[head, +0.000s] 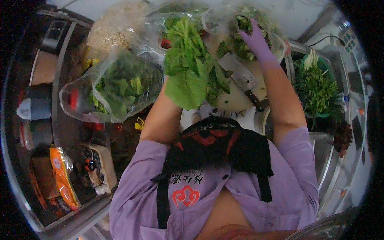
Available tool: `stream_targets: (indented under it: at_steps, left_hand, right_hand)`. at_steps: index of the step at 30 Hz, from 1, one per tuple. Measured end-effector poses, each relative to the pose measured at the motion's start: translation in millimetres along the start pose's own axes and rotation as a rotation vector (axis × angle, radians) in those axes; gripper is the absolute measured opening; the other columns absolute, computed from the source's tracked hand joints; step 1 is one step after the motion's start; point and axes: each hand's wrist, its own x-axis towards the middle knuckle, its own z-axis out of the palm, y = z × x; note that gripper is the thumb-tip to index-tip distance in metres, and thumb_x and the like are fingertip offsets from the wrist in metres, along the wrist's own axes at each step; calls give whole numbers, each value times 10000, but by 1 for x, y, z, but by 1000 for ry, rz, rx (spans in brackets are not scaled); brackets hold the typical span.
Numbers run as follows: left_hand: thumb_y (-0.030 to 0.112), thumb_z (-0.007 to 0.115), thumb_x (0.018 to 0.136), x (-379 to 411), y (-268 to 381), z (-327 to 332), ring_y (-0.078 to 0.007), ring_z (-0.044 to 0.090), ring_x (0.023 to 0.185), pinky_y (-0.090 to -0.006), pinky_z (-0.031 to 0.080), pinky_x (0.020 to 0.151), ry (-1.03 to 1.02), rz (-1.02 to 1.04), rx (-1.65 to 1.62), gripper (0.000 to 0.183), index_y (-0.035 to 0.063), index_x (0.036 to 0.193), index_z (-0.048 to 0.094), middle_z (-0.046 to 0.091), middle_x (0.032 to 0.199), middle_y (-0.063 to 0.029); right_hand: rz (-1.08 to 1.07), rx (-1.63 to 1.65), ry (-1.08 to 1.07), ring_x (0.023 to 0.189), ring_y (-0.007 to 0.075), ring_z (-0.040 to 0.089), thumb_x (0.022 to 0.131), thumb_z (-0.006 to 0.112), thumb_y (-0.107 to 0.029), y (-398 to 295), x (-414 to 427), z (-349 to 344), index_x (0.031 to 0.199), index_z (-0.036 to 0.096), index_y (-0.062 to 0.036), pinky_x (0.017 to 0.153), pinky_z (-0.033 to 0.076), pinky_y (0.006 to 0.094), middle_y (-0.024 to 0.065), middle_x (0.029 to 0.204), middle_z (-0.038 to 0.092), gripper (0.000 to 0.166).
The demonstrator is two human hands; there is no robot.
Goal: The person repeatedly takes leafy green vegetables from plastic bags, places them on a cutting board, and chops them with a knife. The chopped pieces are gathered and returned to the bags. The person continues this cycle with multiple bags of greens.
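Observation:
A large bunch of leafy greens (187, 60) lies over the end of my left forearm (165, 111), stems pointing away from me; the leaves hide my left hand, so its grip cannot be seen. My right hand (255, 40), in a purple glove, has thumb and finger spread over darker greens (244, 49) at a clear plastic bag; whether it touches them is unclear. A cleaver (238, 72) with a wooden handle lies on a pale cutting board (232, 100), its handle towards me. Loose leaves (217, 81) lie between the bunch and the blade.
A clear bag of leafy greens (129, 87) stands at left, with a bag of pale pieces (112, 40) beyond it. On the right, a green basket (331, 67) holds herbs (318, 87). An orange packet (63, 177) and an open box (106, 168) are at lower left.

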Motion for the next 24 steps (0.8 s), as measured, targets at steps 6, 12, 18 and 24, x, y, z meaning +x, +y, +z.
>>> stream_targets:
  at_steps: [6,12,18,24]
  left_hand:
    - [265,699,726,-43,38,-33,-234,583,920,-336,476,760,112,167,-16,530,15,1137,478,598,1016,-125]
    - [269,701,724,-93,101,-65,-238,583,923,-338,474,770,252,391,0,527,15,1132,485,601,1016,-126]
    - [273,702,723,-190,212,-147,-242,583,926,-339,473,779,530,638,107,523,16,1127,492,603,1016,-126]
    - [277,704,721,-285,300,-252,-246,583,930,-340,471,789,785,748,136,520,16,1122,499,606,1016,-127]
  right_hand:
    - [93,-390,-587,1184,375,409,729,652,-224,34,-148,-34,1357,311,-88,980,352,419,223,1303,403,727]
    - [18,-520,-593,1072,406,459,693,657,-66,78,-224,-27,1310,341,-38,912,398,426,234,1172,460,694]
    - [85,-507,-587,1096,405,457,720,594,-27,53,-219,1,1344,276,-24,934,391,410,233,1169,466,700]
    - [359,-13,-487,766,196,552,795,555,-68,-11,-225,9,1370,301,-109,643,461,296,162,1103,541,629]
